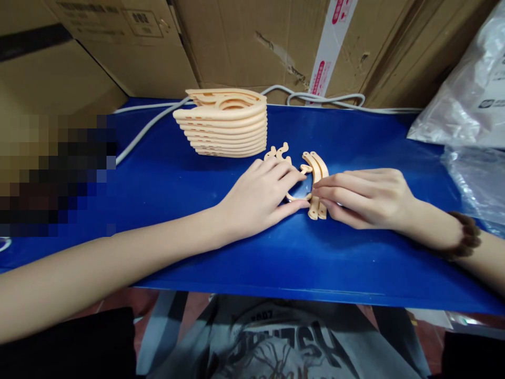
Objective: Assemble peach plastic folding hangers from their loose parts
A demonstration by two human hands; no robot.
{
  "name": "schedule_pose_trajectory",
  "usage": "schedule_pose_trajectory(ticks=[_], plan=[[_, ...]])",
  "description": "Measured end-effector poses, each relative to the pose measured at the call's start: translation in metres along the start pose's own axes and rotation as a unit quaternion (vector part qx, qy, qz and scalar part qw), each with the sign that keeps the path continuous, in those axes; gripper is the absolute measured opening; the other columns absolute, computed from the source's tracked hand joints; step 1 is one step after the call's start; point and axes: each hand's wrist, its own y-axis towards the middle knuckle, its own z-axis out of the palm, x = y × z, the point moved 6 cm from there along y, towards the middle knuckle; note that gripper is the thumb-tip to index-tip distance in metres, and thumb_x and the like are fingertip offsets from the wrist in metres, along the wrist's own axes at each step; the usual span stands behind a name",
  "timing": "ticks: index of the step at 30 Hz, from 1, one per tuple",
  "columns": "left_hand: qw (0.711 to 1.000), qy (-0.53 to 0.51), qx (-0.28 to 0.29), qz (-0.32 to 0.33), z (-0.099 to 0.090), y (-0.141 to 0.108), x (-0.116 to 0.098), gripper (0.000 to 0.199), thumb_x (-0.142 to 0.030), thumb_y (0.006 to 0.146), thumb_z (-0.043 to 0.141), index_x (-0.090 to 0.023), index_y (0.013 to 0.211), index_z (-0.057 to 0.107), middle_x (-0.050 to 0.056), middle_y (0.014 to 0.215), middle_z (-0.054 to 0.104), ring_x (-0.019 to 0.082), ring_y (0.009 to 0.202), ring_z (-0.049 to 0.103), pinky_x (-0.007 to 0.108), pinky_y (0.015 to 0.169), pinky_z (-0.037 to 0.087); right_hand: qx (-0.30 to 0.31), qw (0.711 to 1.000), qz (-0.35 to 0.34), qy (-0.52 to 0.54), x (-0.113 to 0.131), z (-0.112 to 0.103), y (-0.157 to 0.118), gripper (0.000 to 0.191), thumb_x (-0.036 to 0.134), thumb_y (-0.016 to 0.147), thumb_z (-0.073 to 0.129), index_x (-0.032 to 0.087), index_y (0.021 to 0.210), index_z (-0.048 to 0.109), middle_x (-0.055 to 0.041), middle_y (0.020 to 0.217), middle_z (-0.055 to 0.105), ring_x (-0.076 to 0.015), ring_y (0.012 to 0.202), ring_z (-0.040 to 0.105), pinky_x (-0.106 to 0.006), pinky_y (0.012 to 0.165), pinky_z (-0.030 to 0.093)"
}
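A stack (226,129) of slim, pale peach pieces stands on the blue table (221,268), their smooth matt edges layered in even ridges; the top piece shows curved cut-outs, and small slots mark the left edges of several layers. Loose parts of the same peach colour lie to the right of and nearer the person than the stack: small hooked pieces (279,154) with rounded tips, an arched piece (292,198), and two gently bowed strips (315,171) side by side, with small holes at their ends. The left hand (268,192), just in front of the stack, covers part of the hooked pieces; its thumb and forefinger stand apart about the arched piece, but whether they grip it I cannot tell. The right hand (363,200), farther right of the stack, has its fingertips gathered at the strips; what they clamp, if anything, is hidden. Behind the stack, a cardboard carton (244,47) carries white tape (329,50) with red label blocks, their characters too small to read. A carton (130,68) behind and left of the stack bears blurred dark print and a boxed mark. Well right of the stack, a clear plastic bag (461,89) has a small dark logo, also illegible.
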Motion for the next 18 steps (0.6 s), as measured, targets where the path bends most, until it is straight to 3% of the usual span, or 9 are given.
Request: schedule_pose_trajectory(ticks=[5,9,12,18], plan=[[1.000,-0.001,-0.003,-0.024,0.002,-0.001,0.005,0.040,-0.034,0.109,0.052,-0.007,0.135,0.067,0.020,0.144,0.065,0.037,0.142,0.053,0.057,0.119,0.044,-0.003,1.000,-0.005,0.015,0.000,0.001,0.001,0.019,0.024,0.106,0.051,0.025,0.103,0.069,-0.0011,0.091,0.080,-0.0141,0.075,0.074,-0.027,0.066,0.054],[0.998,-0.026,0.009,0.058,0.004,-0.001,-0.003,0.052,-0.041,0.108,0.052,-0.004,0.145,0.059,0.024,0.159,0.054,0.038,0.152,0.046,0.058,0.127,0.038,-0.011,1.000,-0.009,-0.008,0.000,0.001,0.000,0.020,0.025,0.105,0.052,0.026,0.097,0.069,0.0000,0.083,0.078,-0.0134,0.069,0.071,-0.027,0.064,0.053],[0.991,-0.034,0.030,0.126,0.004,-0.003,-0.012,0.054,-0.045,0.109,0.052,-0.003,0.141,0.062,0.023,0.155,0.059,0.037,0.150,0.050,0.056,0.127,0.038,0.003,0.999,0.022,-0.036,-0.003,0.002,0.000,0.021,0.026,0.105,0.052,0.025,0.094,0.070,0.0011,0.080,0.078,-0.0125,0.066,0.069,-0.027,0.063,0.051],[0.985,-0.029,-0.003,0.170,-0.005,-0.003,-0.020,0.042,-0.037,0.111,0.050,-0.007,0.132,0.070,0.014,0.138,0.074,0.031,0.139,0.063,0.052,0.124,0.043,0.025,0.990,0.110,-0.080,-0.014,0.004,0.000,0.025,0.028,0.107,0.053,0.021,0.090,0.069,0.0015,0.079,0.077,-0.0111,0.068,0.071,-0.026,0.057,0.045]])
